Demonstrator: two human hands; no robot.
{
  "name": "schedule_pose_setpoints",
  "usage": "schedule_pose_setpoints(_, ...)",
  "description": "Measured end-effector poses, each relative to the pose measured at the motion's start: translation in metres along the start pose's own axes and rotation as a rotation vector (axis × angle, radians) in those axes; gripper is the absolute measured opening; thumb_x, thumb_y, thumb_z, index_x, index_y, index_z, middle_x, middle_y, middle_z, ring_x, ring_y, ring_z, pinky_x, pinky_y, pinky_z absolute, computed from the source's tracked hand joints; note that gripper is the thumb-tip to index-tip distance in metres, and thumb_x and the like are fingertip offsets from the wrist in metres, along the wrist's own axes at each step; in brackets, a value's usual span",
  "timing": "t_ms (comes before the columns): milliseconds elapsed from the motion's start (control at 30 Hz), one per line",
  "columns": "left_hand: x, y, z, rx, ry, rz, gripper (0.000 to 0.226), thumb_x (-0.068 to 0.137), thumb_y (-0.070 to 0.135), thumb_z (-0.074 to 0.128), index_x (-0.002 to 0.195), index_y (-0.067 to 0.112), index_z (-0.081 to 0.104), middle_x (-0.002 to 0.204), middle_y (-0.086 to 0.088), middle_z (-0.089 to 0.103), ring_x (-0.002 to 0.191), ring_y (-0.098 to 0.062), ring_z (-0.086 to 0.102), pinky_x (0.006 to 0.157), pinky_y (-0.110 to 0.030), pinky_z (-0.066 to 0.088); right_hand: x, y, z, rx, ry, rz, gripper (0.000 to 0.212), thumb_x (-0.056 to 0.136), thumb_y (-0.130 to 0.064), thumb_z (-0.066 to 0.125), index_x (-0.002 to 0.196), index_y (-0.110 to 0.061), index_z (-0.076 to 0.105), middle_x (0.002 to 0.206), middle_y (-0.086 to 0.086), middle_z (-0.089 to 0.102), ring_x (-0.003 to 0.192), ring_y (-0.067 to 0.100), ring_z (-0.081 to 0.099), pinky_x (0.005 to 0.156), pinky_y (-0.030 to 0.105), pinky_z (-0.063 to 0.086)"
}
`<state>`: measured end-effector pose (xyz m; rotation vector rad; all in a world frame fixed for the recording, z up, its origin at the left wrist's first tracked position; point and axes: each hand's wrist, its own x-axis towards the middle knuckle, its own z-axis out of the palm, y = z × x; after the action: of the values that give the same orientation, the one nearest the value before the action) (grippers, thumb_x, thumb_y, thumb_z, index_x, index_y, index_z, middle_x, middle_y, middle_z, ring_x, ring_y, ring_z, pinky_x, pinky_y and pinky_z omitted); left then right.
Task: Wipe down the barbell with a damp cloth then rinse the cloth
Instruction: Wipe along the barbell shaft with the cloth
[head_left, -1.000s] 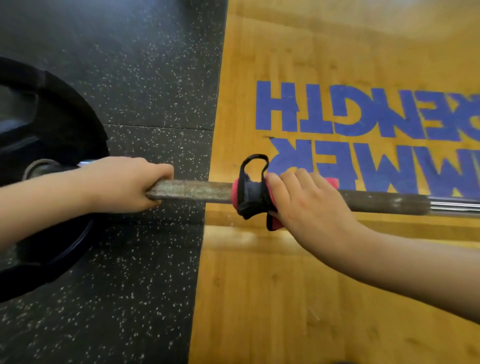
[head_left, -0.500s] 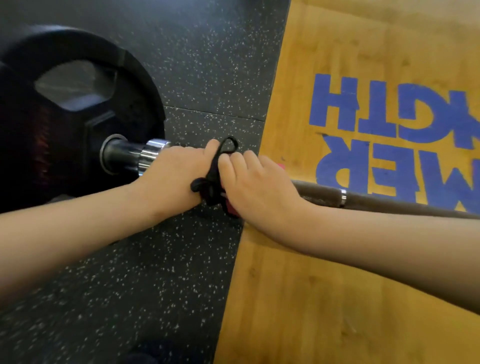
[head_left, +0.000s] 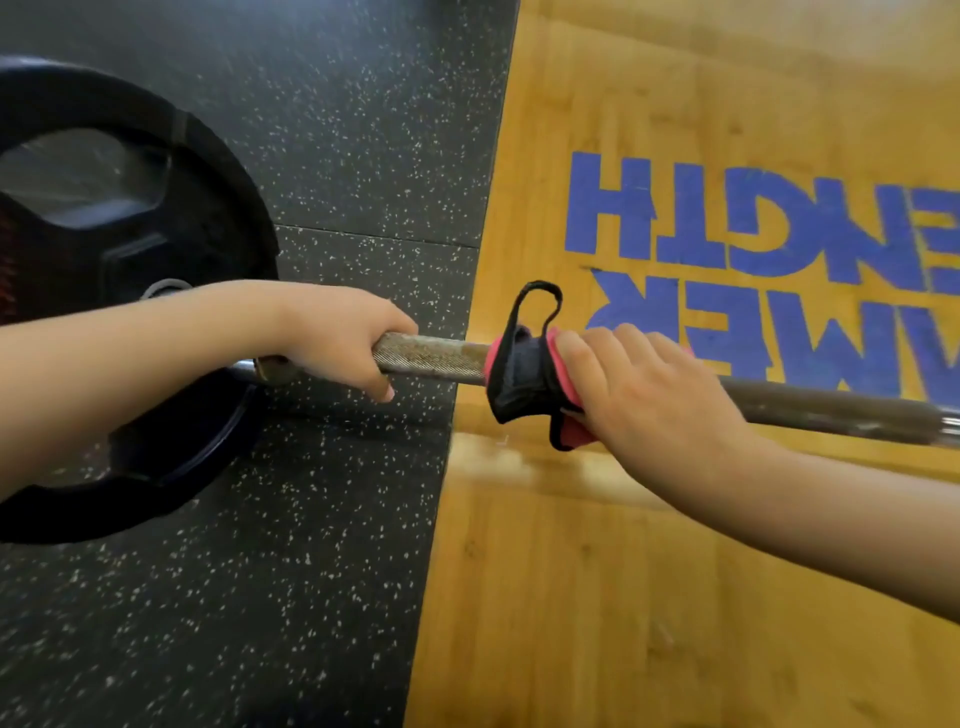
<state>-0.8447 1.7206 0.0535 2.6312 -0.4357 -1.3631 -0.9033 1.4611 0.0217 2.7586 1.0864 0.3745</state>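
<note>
A knurled steel barbell (head_left: 434, 357) runs left to right across the view, just above the floor. My left hand (head_left: 337, 335) grips the bar close to the black weight plate (head_left: 119, 249). My right hand (head_left: 639, 395) grips a pink and black cloth (head_left: 519, 382) wrapped round the bar, a hand's width right of my left hand. A black loop of the cloth sticks up above the bar. The bar continues to the right past my right hand, where it turns smooth and shiny.
Black speckled rubber flooring (head_left: 322, 571) covers the left half. A wooden platform (head_left: 623, 597) with large blue letters (head_left: 753, 249) lies on the right. The weight plate stands on the rubber at the far left.
My right hand has slid the cloth rightward along the bar, away from my left hand, which it touched half a second ago. The camera has swung right again.
</note>
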Motion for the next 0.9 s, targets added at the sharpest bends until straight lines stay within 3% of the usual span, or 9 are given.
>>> schedule_pose_setpoints(100,-0.009,0.001,0.011,0.131,0.182,0.012,0.018,0.086,0.032,0.065,0.098,0.032,0.051,0.079,0.012,0.057,0.071,-0.002,0.053,0.058,-0.021,0.038,-0.004,0.000,-0.002,-0.015,-0.026,0.010,0.040,0.085,-0.004,0.030,0.113,0.007,0.058,0.079,0.014,0.057,0.063,0.030,0.053,0.053,0.037,0.041)
schedule_pose_setpoints(167,-0.012,-0.001,0.027,0.267,0.427,-0.032,0.019,0.087,0.034,0.061,0.097,0.031,0.044,0.069,0.010,0.052,0.063,-0.007,0.050,0.053,-0.026,0.036,-0.002,-0.006,-0.002,-0.030,-0.058,0.017,0.034,0.085,-0.005,0.038,0.112,0.007,0.056,0.080,0.015,0.058,0.064,0.030,0.053,0.055,0.038,0.041)
schedule_pose_setpoints(267,-0.012,-0.004,0.055,0.382,0.801,-0.020,0.031,0.077,0.019,0.066,0.093,0.022,0.039,0.057,0.009,0.043,0.048,-0.014,0.043,0.044,-0.026,0.028,0.013,-0.022,-0.001,-0.057,-0.056,0.040,0.035,0.087,-0.006,0.031,0.105,0.002,0.060,0.077,0.011,0.057,0.063,0.027,0.052,0.054,0.035,0.035)
schedule_pose_setpoints(367,-0.008,-0.008,0.067,0.369,0.956,0.042,0.034,0.067,0.007,0.073,0.090,0.011,0.048,0.051,0.002,0.048,0.039,-0.024,0.048,0.039,-0.024,0.031,0.031,-0.040,-0.001,-0.073,-0.018,0.070,0.035,0.085,-0.004,0.029,0.094,-0.004,0.062,0.070,0.006,0.054,0.058,0.023,0.050,0.054,0.032,0.024)
schedule_pose_setpoints(467,-0.010,-0.006,0.068,0.355,1.018,0.068,0.021,0.080,0.016,0.061,0.095,0.006,0.050,0.053,-0.002,0.052,0.040,-0.026,0.051,0.037,-0.027,0.036,0.057,-0.066,0.001,-0.001,0.050,0.074,0.035,0.084,-0.006,0.026,0.087,-0.007,0.061,0.067,0.005,0.054,0.056,0.022,0.049,0.053,0.032,0.023)
schedule_pose_setpoints(533,-0.012,-0.004,0.068,0.323,1.038,0.107,0.026,0.086,0.024,0.044,0.099,0.002,0.051,0.053,-0.002,0.054,0.039,-0.024,0.052,0.035,-0.028,0.038,0.078,-0.083,0.001,0.103,0.069,0.080,0.037,0.081,-0.008,0.023,0.079,-0.008,0.061,0.065,0.007,0.057,0.053,0.023,0.051,0.051,0.032,0.022)
schedule_pose_setpoints(600,-0.014,-0.004,0.068,0.283,1.012,0.130,0.030,0.086,0.024,0.045,0.104,0.000,0.050,0.055,0.001,0.054,0.041,-0.021,0.052,0.037,-0.028,0.039,0.091,-0.089,0.000,0.167,0.053,0.075,0.036,0.080,-0.010,0.025,0.074,-0.009,0.060,0.062,0.007,0.057,0.051,0.023,0.051,0.050,0.030,0.021)
schedule_pose_setpoints(733,-0.022,-0.004,0.047,0.195,0.640,0.053,0.031,0.085,0.038,0.048,0.108,0.020,0.039,0.075,0.008,0.053,0.067,-0.020,0.056,0.060,-0.035,0.046,0.080,-0.072,0.010,0.065,0.109,-0.078,0.017,0.076,-0.023,0.058,0.087,-0.011,0.065,0.069,0.000,0.059,0.056,0.018,0.054,0.050,0.029,0.025)
schedule_pose_setpoints(900,-0.023,-0.002,0.021,-0.021,0.365,0.041,0.029,0.082,0.033,0.070,0.101,0.023,0.051,0.084,0.009,0.060,0.078,-0.012,0.057,0.062,-0.023,0.040,0.055,-0.045,0.009,0.004,0.153,-0.072,0.033,0.078,-0.008,0.040,0.096,-0.008,0.068,0.068,0.001,0.055,0.055,0.020,0.051,0.050,0.029,0.027)
